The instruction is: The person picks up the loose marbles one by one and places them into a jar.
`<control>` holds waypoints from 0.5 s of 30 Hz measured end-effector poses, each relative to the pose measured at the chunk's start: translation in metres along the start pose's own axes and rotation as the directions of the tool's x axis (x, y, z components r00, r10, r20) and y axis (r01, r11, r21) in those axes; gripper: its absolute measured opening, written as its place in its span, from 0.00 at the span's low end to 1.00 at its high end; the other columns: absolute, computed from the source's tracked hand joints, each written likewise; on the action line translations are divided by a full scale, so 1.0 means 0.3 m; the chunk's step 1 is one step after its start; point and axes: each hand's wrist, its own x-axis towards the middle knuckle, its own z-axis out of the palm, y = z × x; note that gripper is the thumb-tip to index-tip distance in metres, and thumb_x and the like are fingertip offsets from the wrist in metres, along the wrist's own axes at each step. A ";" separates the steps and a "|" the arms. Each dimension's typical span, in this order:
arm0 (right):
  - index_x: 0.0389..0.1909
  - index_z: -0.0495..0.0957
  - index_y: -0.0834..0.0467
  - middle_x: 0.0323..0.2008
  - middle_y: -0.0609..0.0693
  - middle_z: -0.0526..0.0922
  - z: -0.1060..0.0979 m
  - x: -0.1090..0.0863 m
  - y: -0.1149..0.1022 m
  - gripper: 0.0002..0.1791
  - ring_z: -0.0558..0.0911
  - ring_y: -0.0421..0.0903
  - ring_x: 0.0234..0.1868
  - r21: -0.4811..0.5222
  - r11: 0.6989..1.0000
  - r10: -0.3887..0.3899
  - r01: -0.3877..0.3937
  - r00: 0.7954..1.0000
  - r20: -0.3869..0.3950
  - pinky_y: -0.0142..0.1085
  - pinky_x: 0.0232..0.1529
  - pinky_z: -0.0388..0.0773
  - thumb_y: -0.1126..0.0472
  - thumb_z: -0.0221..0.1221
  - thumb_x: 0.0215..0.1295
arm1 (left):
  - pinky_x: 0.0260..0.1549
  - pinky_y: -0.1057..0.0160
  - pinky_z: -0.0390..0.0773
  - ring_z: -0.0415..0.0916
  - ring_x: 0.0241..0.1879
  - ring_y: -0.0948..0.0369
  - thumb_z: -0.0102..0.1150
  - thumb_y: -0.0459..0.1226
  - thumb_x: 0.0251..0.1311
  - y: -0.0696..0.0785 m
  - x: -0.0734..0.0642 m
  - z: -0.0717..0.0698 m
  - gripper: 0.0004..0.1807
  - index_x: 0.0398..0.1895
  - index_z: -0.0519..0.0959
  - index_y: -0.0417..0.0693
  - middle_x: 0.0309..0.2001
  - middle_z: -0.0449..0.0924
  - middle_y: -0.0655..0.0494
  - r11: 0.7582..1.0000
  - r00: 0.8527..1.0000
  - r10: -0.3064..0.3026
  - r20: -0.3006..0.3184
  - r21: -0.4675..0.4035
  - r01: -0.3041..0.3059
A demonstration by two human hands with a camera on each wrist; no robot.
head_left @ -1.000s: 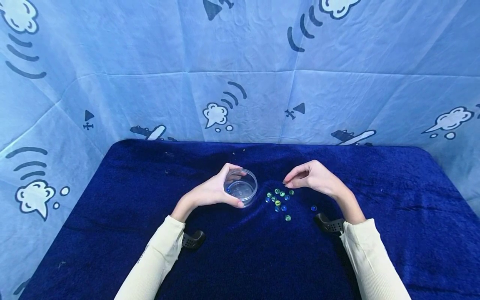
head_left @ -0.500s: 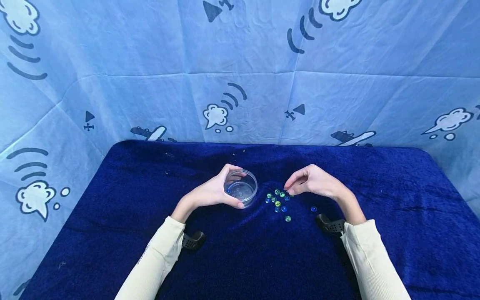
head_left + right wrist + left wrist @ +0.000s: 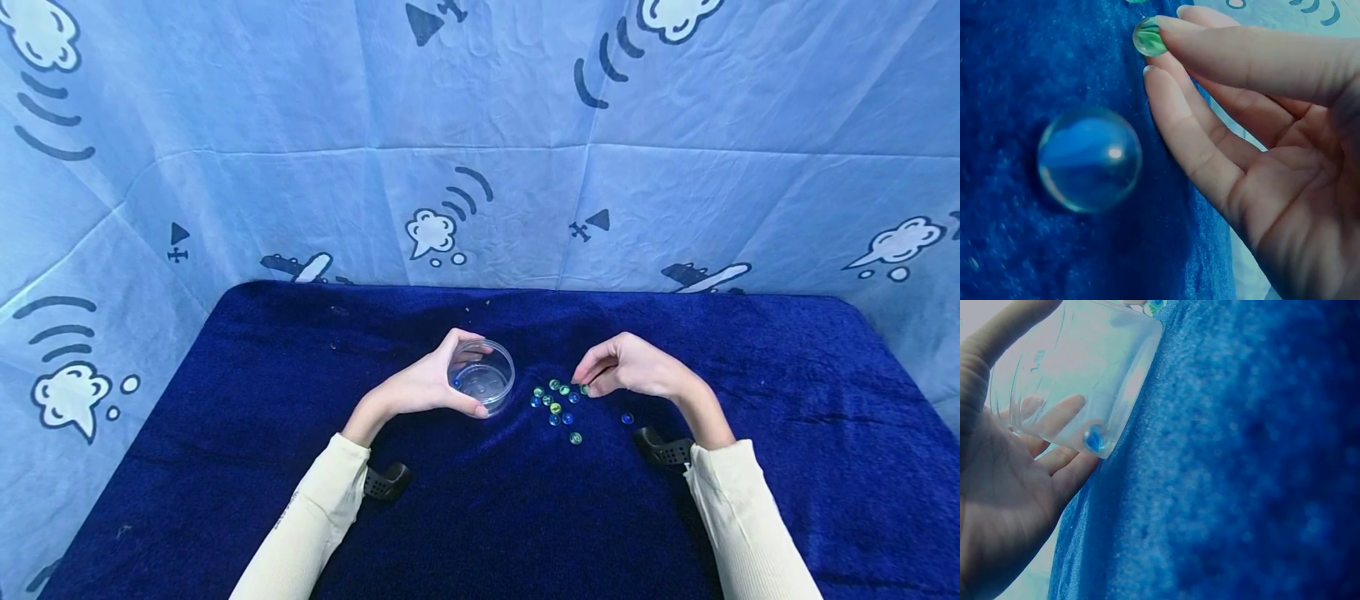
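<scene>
A soft blue cloth point(image 3: 480, 517) covers the table point(image 3: 225, 500). On it, between the left hand point(image 3: 423, 385) and the right hand point(image 3: 637, 367) but closer to the right one, lies a bunch of marbles point(image 3: 556, 408) (green, blue, one yellowish). One blue marble point(image 3: 627, 419) sits alone near the right hand. The left hand's clear cup point(image 3: 504, 396) seems to touch the cloth.

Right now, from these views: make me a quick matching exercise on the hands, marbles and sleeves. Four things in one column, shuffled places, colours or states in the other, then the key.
Things
1. Left hand
2. Right hand
3. Lone blue marble
4. Sleeves

Places, colours, states
A. Cream
B. Holding the clear cup
C. On the cloth, apart from the group of marbles
D. Fingertips at a green marble

Pairs: 1-B, 2-D, 3-C, 4-A
</scene>
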 end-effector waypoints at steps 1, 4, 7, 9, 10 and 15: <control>0.42 0.82 0.76 0.39 0.63 0.88 0.000 0.001 0.002 0.11 0.87 0.42 0.39 -0.006 1.000 -0.002 0.002 1.000 0.003 0.34 0.43 0.85 0.79 0.66 0.57 | 0.72 0.52 0.63 0.64 0.73 0.53 0.80 0.34 0.48 -0.001 0.000 0.000 0.51 0.73 0.58 0.45 0.72 0.68 0.49 1.000 1.000 0.001 0.000 0.001 -0.001; 0.40 0.82 0.76 0.38 0.61 0.88 0.000 0.001 0.004 0.10 0.86 0.39 0.36 -0.017 1.000 -0.004 0.005 1.000 0.007 0.33 0.42 0.85 0.80 0.65 0.56 | 0.72 0.52 0.63 0.64 0.73 0.53 0.80 0.34 0.48 -0.001 0.000 0.000 0.51 0.73 0.58 0.45 0.72 0.68 0.49 1.000 1.000 0.003 0.000 0.001 -0.003; 0.40 0.83 0.76 0.36 0.60 0.88 0.003 0.002 0.004 0.10 0.86 0.38 0.36 -0.023 1.000 -0.009 0.009 1.000 0.007 0.32 0.42 0.84 0.79 0.66 0.56 | 0.72 0.52 0.63 0.64 0.74 0.53 0.80 0.34 0.49 -0.003 0.000 0.000 0.51 0.73 0.58 0.45 0.72 0.68 0.48 1.000 1.000 0.004 0.000 0.002 -0.004; 0.39 0.83 0.76 0.36 0.60 0.88 0.004 0.003 0.005 0.09 0.85 0.38 0.35 -0.023 1.000 -0.013 0.013 1.000 0.005 0.32 0.41 0.84 0.78 0.67 0.56 | 0.72 0.52 0.63 0.64 0.74 0.53 0.80 0.34 0.49 -0.003 0.000 0.000 0.51 0.73 0.58 0.46 0.72 0.68 0.49 1.000 1.000 0.002 0.000 0.003 -0.002; 0.39 0.82 0.76 0.36 0.59 0.88 0.006 0.003 0.005 0.09 0.85 0.38 0.35 -0.021 1.000 -0.017 0.017 1.000 0.006 0.32 0.41 0.84 0.78 0.67 0.56 | 0.72 0.52 0.63 0.64 0.73 0.53 0.80 0.34 0.49 -0.002 0.000 0.000 0.51 0.73 0.58 0.46 0.72 0.68 0.49 1.000 1.000 0.000 -0.001 0.005 0.000; 0.38 0.82 0.75 0.35 0.60 0.87 0.009 0.004 0.004 0.09 0.85 0.39 0.35 -0.014 0.999 -0.035 0.035 0.999 0.008 0.31 0.40 0.84 0.78 0.68 0.56 | 0.72 0.52 0.63 0.64 0.73 0.53 0.80 0.34 0.49 0.002 0.000 0.000 0.51 0.73 0.58 0.46 0.72 0.68 0.50 1.000 1.000 0.000 0.000 0.009 0.000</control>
